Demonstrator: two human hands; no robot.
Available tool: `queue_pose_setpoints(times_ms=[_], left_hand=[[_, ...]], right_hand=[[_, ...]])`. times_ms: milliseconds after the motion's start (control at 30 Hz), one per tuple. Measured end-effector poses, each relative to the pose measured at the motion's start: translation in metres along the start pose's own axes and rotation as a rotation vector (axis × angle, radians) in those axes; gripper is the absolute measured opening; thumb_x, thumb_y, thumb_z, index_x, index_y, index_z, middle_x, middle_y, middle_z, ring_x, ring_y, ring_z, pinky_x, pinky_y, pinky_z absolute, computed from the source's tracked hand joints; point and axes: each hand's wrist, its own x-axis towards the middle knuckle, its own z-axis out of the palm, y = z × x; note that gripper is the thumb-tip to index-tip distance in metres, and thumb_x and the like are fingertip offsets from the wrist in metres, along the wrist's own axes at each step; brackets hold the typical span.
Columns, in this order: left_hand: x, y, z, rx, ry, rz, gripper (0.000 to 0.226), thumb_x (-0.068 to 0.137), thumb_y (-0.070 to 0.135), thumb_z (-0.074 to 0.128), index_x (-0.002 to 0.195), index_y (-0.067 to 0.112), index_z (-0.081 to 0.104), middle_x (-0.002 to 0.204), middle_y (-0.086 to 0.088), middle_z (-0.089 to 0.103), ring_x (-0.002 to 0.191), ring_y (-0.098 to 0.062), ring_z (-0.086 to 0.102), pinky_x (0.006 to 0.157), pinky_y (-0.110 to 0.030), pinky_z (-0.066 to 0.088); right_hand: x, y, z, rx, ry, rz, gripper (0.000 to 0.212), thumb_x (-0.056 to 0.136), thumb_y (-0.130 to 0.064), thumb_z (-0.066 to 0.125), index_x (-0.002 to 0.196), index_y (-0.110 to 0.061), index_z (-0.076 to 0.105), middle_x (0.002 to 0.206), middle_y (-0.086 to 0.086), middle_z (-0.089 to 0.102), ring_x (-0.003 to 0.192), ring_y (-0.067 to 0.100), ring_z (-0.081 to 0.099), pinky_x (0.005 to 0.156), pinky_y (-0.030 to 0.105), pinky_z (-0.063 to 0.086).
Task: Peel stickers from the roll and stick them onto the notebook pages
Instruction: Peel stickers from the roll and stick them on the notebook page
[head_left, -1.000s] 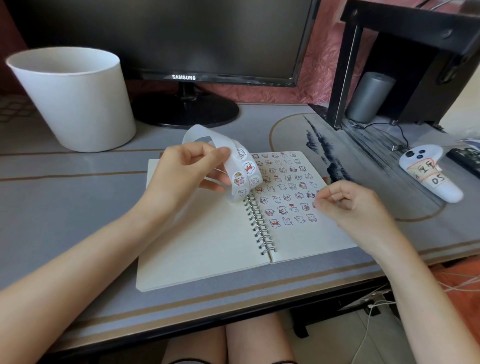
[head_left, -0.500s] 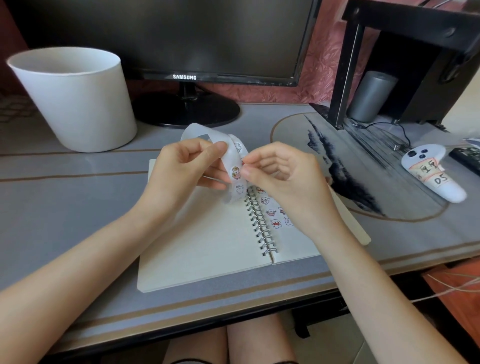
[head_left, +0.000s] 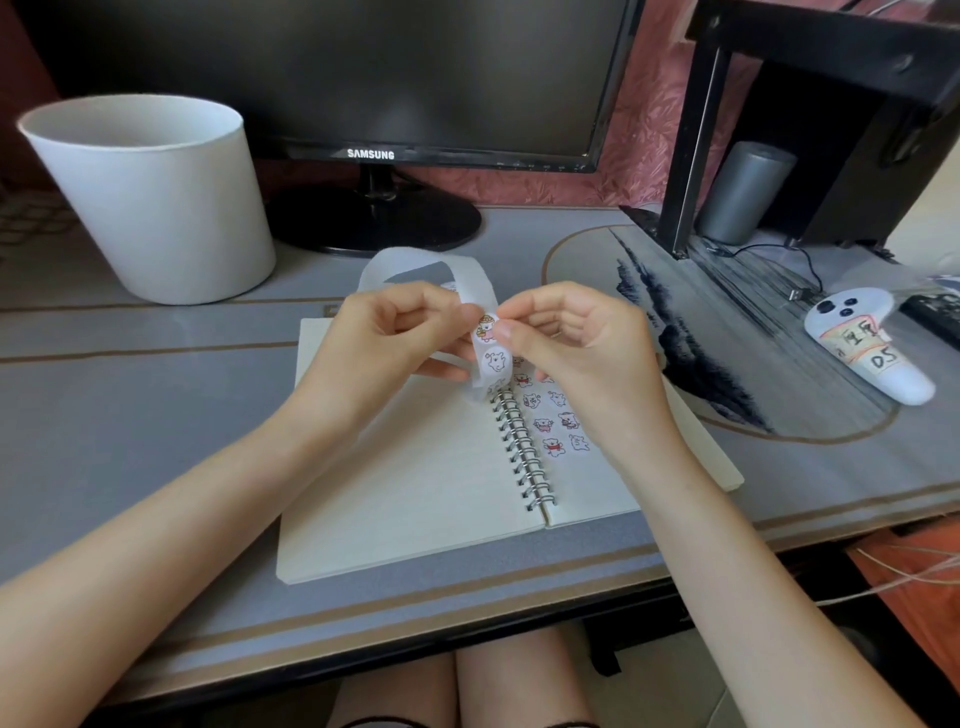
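Here, above the notebook (head_left: 415, 467) at the front edge of the desk (head_left: 130, 415), the grip of the left hand (head_left: 384, 343) is clamped on the sticker strip (head_left: 405, 258); that of the right hand (head_left: 571, 343) pinches the edge of 1 sticker (head_left: 485, 328). A hasty pull could tear or fold it.

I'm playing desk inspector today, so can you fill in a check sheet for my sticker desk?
Surface: grey desk with brown stripes.
Job's things: notebook lies open; stickers cover part of its right page; sticker strip held above the rings.
Clutter: white bucket, white controller, grey cylinder.
Grippers: left hand grips the sticker strip; right hand pinches at a sticker on it.
Cables: thin black cable near the cylinder.
Surroundings: dark monitor, black shelf frame, pink wall behind.
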Motion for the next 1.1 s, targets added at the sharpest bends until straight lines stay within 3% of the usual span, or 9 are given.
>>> queue_pose_setpoints(times_ms=[367,600,867,1000,1100], left_hand=[[0.000,-0.002,0.001,0.029,-0.019,-0.002,0.015,0.090,0.012,0.059,0.085,0.000,0.068,0.072,-0.007,0.071,0.068,-0.014,0.067,0.071,-0.031,0.058],[0.000,-0.002,0.002,0.047,0.014,-0.016,0.015,0.088,0.011,0.061,0.086,-0.003,0.068,0.083,-0.025,0.068,0.069,-0.017,0.065,0.070,-0.027,0.059],[0.001,-0.002,0.002,0.032,0.023,-0.059,0.018,0.089,0.010,0.060,0.082,-0.004,0.068,0.071,-0.009,0.070,0.064,-0.013,0.066,0.066,-0.025,0.058],[0.001,-0.002,0.002,0.028,0.029,-0.081,0.018,0.090,0.009,0.058,0.081,-0.004,0.066,0.068,-0.007,0.068,0.061,-0.012,0.065,0.065,-0.025,0.059],[0.001,-0.002,0.002,0.026,0.037,-0.086,0.018,0.091,0.009,0.057,0.083,-0.005,0.066,0.072,-0.011,0.067,0.062,-0.013,0.065,0.067,-0.026,0.059]], right_hand=[[-0.003,0.002,0.001,-0.056,0.014,-0.041,0.012,0.080,-0.003,0.071,0.082,-0.015,0.070,0.075,-0.005,0.070,0.069,0.001,0.062,0.067,0.016,0.048],[-0.002,0.005,0.000,-0.153,0.009,-0.082,0.011,0.078,-0.006,0.074,0.080,-0.016,0.071,0.076,-0.006,0.070,0.072,0.005,0.061,0.071,0.019,0.048],[-0.005,0.003,0.001,-0.296,-0.059,-0.057,0.005,0.085,-0.011,0.067,0.085,-0.016,0.066,0.073,-0.014,0.059,0.059,-0.003,0.051,0.060,0.010,0.035],[-0.010,0.006,0.001,-0.364,-0.073,-0.138,0.004,0.087,-0.015,0.064,0.085,-0.018,0.062,0.087,-0.014,0.055,0.083,0.007,0.053,0.072,0.016,0.033],[-0.013,0.001,-0.004,-0.271,-0.061,-0.147,0.009,0.088,-0.013,0.064,0.084,-0.021,0.062,0.094,-0.008,0.057,0.087,0.005,0.054,0.074,0.014,0.036]])
